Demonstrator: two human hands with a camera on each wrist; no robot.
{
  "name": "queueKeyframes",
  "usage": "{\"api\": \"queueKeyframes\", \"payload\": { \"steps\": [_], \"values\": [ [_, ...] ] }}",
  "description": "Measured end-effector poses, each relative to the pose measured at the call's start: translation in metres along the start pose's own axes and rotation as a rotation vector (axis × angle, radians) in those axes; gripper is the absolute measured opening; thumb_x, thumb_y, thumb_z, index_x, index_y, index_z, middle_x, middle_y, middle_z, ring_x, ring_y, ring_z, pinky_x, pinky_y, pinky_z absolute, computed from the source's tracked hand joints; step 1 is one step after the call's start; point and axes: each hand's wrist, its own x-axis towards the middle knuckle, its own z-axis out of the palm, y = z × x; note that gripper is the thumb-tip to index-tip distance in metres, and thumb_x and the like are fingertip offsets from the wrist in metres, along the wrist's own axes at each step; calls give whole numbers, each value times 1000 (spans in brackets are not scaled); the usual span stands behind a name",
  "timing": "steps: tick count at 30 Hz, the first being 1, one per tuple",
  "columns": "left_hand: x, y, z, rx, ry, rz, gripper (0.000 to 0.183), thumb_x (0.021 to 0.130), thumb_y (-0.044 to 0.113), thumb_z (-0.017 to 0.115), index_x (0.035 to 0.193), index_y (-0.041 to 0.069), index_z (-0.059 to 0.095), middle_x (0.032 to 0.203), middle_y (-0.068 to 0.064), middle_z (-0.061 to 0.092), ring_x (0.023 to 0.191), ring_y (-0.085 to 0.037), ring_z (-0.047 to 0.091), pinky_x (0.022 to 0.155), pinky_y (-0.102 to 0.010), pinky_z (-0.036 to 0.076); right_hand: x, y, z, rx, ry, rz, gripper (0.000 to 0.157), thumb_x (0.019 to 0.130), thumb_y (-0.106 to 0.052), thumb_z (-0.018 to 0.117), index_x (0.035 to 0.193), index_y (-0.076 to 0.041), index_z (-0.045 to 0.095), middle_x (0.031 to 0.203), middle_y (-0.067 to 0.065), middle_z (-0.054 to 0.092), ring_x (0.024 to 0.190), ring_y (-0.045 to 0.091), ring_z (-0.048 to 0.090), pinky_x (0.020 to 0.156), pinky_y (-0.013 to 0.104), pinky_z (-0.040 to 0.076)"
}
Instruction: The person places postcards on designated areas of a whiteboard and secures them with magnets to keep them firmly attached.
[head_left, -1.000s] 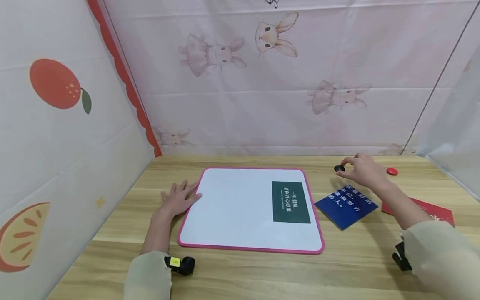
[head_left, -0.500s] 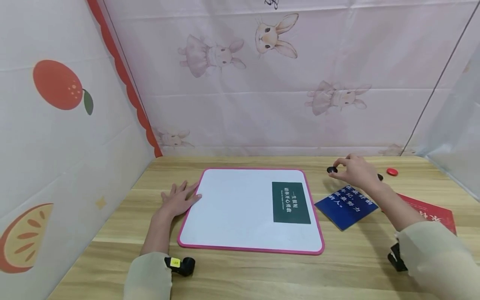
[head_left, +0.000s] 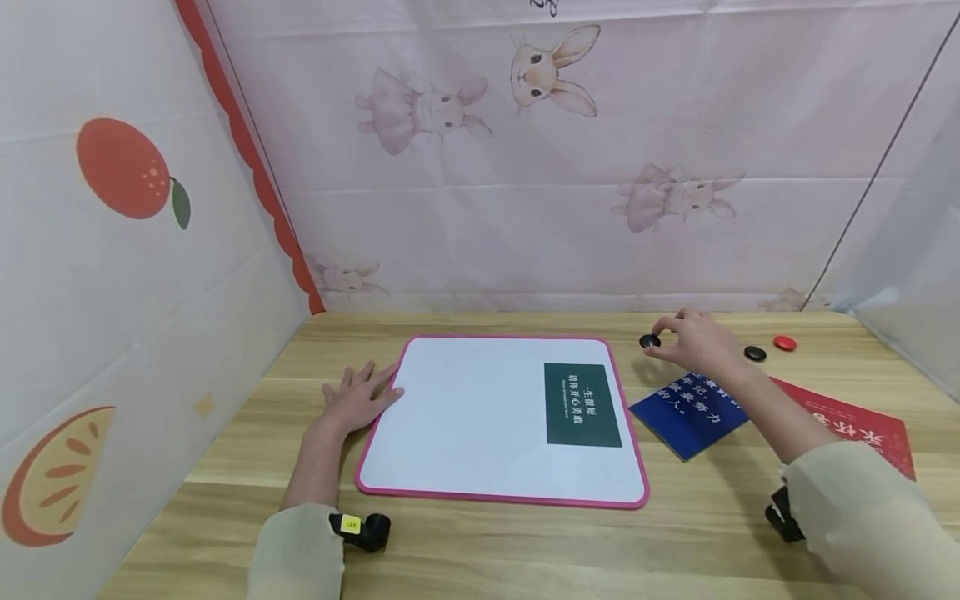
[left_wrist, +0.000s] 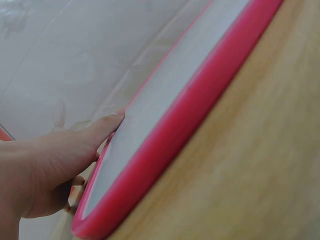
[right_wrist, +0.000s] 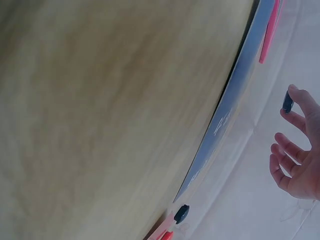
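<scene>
My left hand lies at the left edge of a white board with a pink rim, its fingers spread on the table. In the left wrist view the thumb rests on the board's edge. My right hand pinches a round black magnet between thumb and forefinger, raised above the table to the right of the board. The right wrist view shows this black magnet on edge, the other fingers loosely curled. A dark green card with white writing lies on the board's right side.
A blue card lies right of the board, partly under my right forearm. Farther right are a red card, a second black magnet and a red magnet. Printed cloth hangs behind the wooden table.
My right hand has moved left with the black magnet, closer to the board. The second black magnet and more of the red card have come into sight. My left hand stays put.
</scene>
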Motion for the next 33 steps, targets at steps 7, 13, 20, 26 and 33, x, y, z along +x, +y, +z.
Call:
{"api": "queueKeyframes", "payload": {
  "steps": [7,13,20,26,33],
  "values": [
    [0,0,0,6,-6,-4,69,91,57,38,146,18,25,148,-25,9,130,-51,-5,91,-70,-12,3,-10,0,23,7,-27,38,79,-37,70,104,-8,65,100,23,53,86,36,49,63,45,47],
    [-1,-1,1,4,0,1,69,91,57,38,146,18,25,148,-26,9,130,-51,-5,91,-70,-13,5,-16,4,27,29,-38,37,77,-36,72,102,-10,66,98,22,54,82,34,49,56,41,45],
    [-2,-1,3,10,8,4,69,92,56,38,146,17,24,148,-26,9,130,-51,-5,92,-69,-12,7,-26,8,21,23,-42,37,78,-36,72,103,-10,66,98,21,53,79,32,48,53,37,44],
    [-2,-2,7,8,26,15,68,92,56,38,146,17,25,148,-26,9,130,-51,-5,93,-68,-12,7,-32,13,23,40,-46,37,77,-36,73,102,-9,66,96,19,53,77,31,47,52,34,41],
    [-3,-1,10,-4,31,12,67,92,53,41,146,16,25,148,-26,10,131,-51,-4,93,-69,-11,5,-39,17,0,52,-67,41,77,-38,73,104,-8,66,95,18,52,75,29,47,51,33,41]
  ]
}}
